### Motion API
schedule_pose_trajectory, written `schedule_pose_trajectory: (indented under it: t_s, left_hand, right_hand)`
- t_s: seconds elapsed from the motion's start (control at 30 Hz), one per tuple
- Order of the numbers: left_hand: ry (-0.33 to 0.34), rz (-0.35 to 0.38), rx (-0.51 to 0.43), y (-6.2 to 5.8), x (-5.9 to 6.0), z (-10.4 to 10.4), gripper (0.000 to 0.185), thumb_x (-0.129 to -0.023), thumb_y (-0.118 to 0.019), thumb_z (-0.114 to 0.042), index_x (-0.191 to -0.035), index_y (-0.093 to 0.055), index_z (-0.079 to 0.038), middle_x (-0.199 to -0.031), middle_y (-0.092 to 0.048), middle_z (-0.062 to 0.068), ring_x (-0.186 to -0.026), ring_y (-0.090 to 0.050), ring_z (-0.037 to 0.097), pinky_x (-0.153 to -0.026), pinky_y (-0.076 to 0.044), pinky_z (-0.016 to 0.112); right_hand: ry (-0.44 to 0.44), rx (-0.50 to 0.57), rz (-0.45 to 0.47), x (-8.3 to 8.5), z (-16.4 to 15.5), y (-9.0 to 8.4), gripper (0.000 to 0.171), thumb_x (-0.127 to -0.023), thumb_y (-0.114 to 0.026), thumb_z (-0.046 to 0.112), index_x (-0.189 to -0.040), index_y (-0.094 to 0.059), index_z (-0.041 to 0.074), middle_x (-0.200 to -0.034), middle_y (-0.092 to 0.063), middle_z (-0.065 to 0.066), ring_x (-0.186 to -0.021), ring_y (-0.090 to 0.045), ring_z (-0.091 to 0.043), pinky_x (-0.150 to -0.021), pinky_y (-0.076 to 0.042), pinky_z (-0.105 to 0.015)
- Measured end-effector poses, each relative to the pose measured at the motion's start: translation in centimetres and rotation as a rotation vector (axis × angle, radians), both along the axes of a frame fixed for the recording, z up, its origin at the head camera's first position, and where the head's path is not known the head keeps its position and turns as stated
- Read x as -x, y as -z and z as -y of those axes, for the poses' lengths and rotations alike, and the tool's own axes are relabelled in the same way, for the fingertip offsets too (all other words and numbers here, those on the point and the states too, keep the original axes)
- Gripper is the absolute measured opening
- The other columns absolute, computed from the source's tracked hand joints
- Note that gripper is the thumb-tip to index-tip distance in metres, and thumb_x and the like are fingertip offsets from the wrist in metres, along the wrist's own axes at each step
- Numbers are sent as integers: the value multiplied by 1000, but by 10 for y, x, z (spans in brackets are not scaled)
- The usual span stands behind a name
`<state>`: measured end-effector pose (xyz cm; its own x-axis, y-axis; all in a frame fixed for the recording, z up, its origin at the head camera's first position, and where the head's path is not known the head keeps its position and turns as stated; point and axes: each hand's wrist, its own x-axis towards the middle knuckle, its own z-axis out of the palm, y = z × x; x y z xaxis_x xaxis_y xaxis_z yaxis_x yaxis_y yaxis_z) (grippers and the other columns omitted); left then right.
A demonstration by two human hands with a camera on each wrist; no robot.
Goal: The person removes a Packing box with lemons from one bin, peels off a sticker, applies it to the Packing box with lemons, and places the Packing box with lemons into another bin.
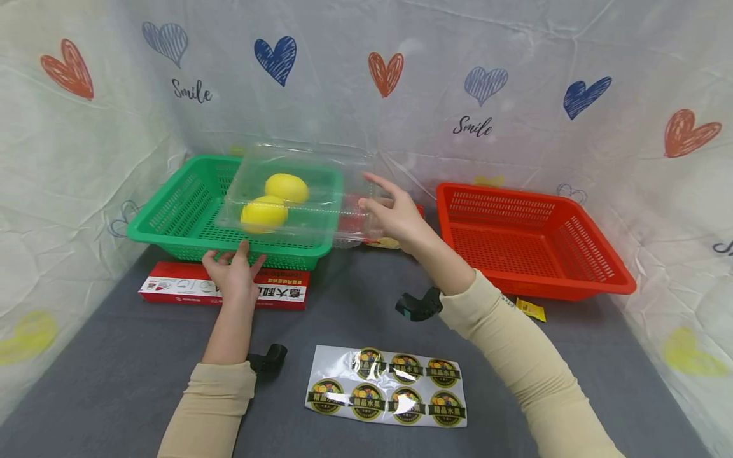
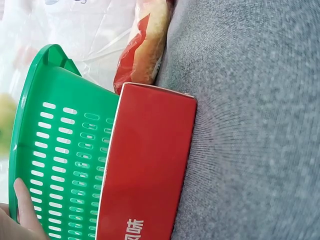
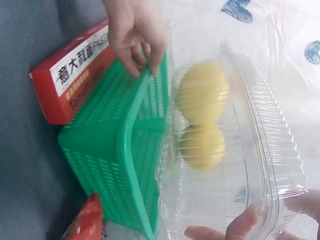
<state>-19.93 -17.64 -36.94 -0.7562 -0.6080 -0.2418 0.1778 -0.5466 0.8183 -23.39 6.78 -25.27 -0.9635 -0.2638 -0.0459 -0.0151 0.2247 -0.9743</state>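
My right hand [image 1: 395, 213] holds a clear plastic clamshell box [image 1: 321, 219] by its right end, thumb and fingers at the edge. Two yellow lemons [image 1: 286, 188] show through the plastic, side by side at the box's left end. The box hangs tilted over the right part of a green basket [image 1: 166, 238]. At that basket's front rim, my left hand [image 1: 233, 273] grips the edge, with fingers on both sides of it. In the right wrist view, the lemons [image 3: 202, 95] lie against the ribbed wall of the box.
A red-and-white pasta box [image 1: 183, 286] lies in front of the green basket. To the right stands a red basket [image 1: 572, 286], a small yellow packet [image 1: 531, 310] at its front. A sheet of round stickers [image 1: 386, 416] lies near me. Red packaging [image 2: 145, 45] sits beside the green basket.
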Motion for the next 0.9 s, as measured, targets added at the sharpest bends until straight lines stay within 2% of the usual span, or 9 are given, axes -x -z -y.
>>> schedule_pose_trajectory:
  t_s: [0.07, 0.13, 0.23, 0.3, 0.43, 0.53, 0.77, 0.9]
  left_hand:
    - [5, -1, 9, 0, 0, 0, 51, -88, -58, -16, -122, -19, -16, -95, -30, 1, -91, -50, 11, -71, -53, 28]
    - [10, -5, 9, 1, 0, 1, 52, -88, -58, -16, -123, -19, -17, -95, -30, 1, -90, -50, 11, -73, -53, 28]
    - [13, -3, 10, 1, 0, 2, 51, -89, -57, -15, -123, -19, -17, -96, -31, 1, -89, -49, 12, -74, -53, 29]
    - [14, -2, 11, 1, 0, 1, 50, -89, -57, -16, -122, -19, -17, -97, -32, 1, -91, -49, 13, -74, -53, 29]
    - [9, 1, 5, 1, 0, 2, 51, -88, -58, -15, -123, -20, -17, -98, -32, 1, -100, -48, 15, -74, -53, 28]
    - [-4, -1, 12, 2, 0, 1, 52, -88, -59, -16, -123, -21, -17, -98, -33, 2, -103, -48, 17, -73, -53, 28]
    - [-16, 9, 43, 2, 1, -1, 51, -88, -59, -18, -122, -22, -16, -100, -34, 3, -96, -49, 14, -76, -52, 29]
    - [-16, -17, 42, 16, 8, 5, 54, -86, -62, -21, -121, -22, -17, -101, -35, 2, -96, -50, 14, -76, -53, 31]
  right_hand:
    - [-5, -10, -15, -3, -8, 0, 51, -91, -57, 19, -138, -39, 32, -120, -57, -13, -93, -61, -30, -62, -53, -32]
    - [-6, -23, -31, -7, -16, 2, 51, -91, -56, 19, -138, -39, 33, -120, -57, -13, -87, -61, -31, -56, -50, -27]
    - [-5, -37, -55, -12, -28, 3, 51, -92, -55, 16, -138, -40, 30, -123, -54, -13, -90, -61, -26, -50, -46, -23]
    - [-4, -52, -62, -17, -36, 4, 51, -92, -55, 16, -139, -40, 28, -126, -51, -14, -94, -61, -25, -54, -47, -24]
    - [-11, -45, -36, -25, -50, 5, 52, -92, -55, 15, -140, -37, 26, -126, -49, -18, -102, -59, -33, -65, -52, -29]
    - [-14, -38, -16, -31, -60, 7, 54, -92, -55, 16, -141, -35, 26, -124, -51, -22, -100, -59, -38, -64, -53, -28]
    - [-9, -93, -20, -43, -81, 16, 56, -91, -57, 21, -142, -33, 25, -125, -51, -22, -94, -62, -36, -68, -54, -31]
    - [-21, -125, -27, -50, -92, 21, 58, -91, -57, 23, -143, -31, 24, -128, -47, -23, -91, -63, -34, -68, -54, -30]
